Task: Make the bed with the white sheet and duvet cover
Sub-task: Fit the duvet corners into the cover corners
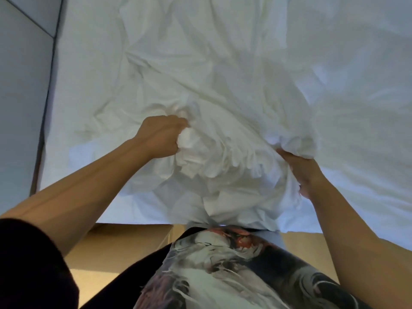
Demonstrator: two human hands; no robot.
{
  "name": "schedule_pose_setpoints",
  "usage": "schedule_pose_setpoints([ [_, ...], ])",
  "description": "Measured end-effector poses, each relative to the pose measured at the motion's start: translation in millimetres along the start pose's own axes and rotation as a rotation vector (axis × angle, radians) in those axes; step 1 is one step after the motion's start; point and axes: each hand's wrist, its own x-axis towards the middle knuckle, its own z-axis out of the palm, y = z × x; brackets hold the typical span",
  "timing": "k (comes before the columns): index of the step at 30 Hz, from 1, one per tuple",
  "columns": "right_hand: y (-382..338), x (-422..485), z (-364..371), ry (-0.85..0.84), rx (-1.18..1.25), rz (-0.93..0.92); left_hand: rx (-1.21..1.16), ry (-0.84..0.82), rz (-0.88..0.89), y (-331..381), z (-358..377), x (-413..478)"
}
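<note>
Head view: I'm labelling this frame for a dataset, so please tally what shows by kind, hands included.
Bed: 1
White cloth: 1, bunched at the near edge
Hands: 2, the left hand and the right hand, both gripping it
Total: 4

The crumpled white cloth [223, 157] bunched at the bed's near edge is plain warm white, its folds shading pale grey. The flat white bed surface [89, 63] beneath is plain too, tinted cool blue toward its left and right edges. Beyond the left edge, the padded wall panel [22, 85] is grey-blue with a dark seam. The floor [124, 246] is tan. The person's printed garment [223, 268] swirls black, white and grey with red-orange patches; the left sleeve [33, 264] is black.
</note>
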Motion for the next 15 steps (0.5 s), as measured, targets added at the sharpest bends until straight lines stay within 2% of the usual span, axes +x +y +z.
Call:
schedule_pose_setpoints([
  [4, 1, -2, 1, -0.306, -0.054, 0.082, -0.089, 0.035, -0.038, 16, 1, -2],
  [8, -6, -15, 46, -0.469, -0.078, 0.088, -0.143, 0.096, -0.048, 27, -3, -6],
  [10, -11, -20, 73, -0.476, 0.023, 0.036, -0.147, 0.1, -0.045, 30, -5, -10],
  [12, -11, -22, 89, -0.416, 0.13, 0.004, -0.153, 0.091, -0.05, 34, -8, -11],
  [15, -9, -25, 84, -0.392, 0.261, 0.07, -0.132, 0.081, -0.072, 31, -14, -11],
])
